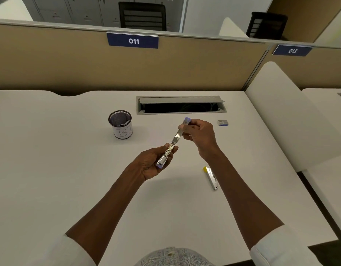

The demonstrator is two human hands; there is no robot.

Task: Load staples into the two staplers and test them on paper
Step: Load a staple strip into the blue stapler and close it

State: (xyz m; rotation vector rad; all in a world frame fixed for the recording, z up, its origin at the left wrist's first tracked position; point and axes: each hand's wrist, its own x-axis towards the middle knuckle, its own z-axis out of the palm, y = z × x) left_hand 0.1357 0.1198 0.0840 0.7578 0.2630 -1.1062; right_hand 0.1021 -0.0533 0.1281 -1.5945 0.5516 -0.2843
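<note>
Your forearms are bare from the wrists up to white sleeves [277, 252], pushed or rolled back to just below the elbows; each cuff shows as a soft, rounded fold. At the bottom edge, between your arms, a pale garment [174, 257] with a fine grey-blue paisley-like pattern covers your front. No rings or watch show on your hands.

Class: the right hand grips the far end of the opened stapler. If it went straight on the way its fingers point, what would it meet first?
Probably the mesh pen cup; the right hand points leftward, though depth is unclear.
</note>
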